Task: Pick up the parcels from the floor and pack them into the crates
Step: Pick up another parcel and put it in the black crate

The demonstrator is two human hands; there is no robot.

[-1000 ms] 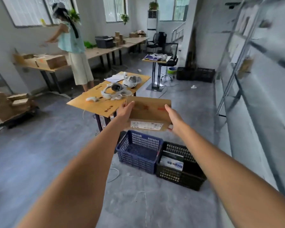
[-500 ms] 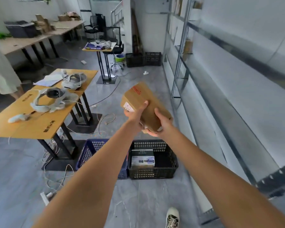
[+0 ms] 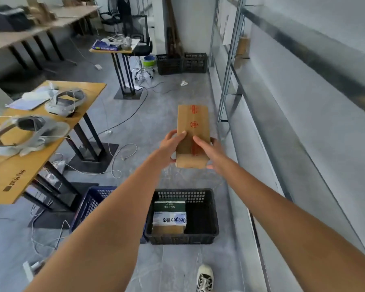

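Now both hands [image 3: 171, 145] grip parcel [image 3: 193, 127]

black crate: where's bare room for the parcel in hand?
Free: the right half of the black plastic crate, between its right wall and the white-labelled box. Crowded: the left half, where that box sits beside a green box. Both hands hold the brown cardboard parcel above it.

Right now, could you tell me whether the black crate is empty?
Not empty. The black crate holds parcels on its left side; its right side shows bare floor.
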